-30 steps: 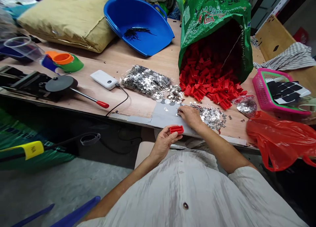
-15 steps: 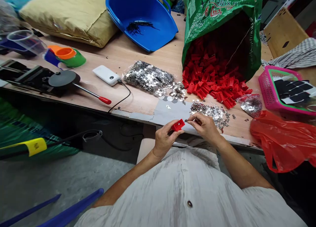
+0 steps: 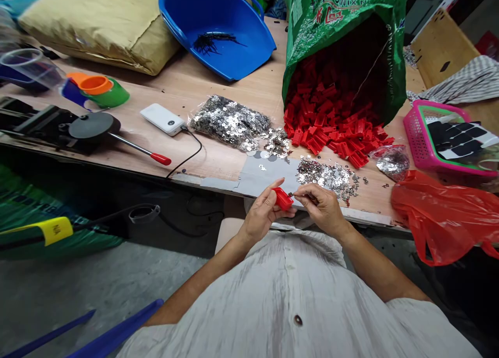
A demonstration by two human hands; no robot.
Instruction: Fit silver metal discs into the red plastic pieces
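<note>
By table [image 3: 218, 166] edge, my left hand [image 3: 259, 213], my right hand [image 3: 323, 206], both full; left grips red box [image 3: 283, 199], long side slanting down to right; right pinches tiny dark bit [image 3: 290, 194], just by box's right end; can't tell if touching.

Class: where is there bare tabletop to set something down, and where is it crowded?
Mostly bare light-wood tabletop lies between the white rectangular device and the blue plastic basin. Crowded: red plastic parts heaped from the green plastic sack beside loose silver metal pieces.
</note>
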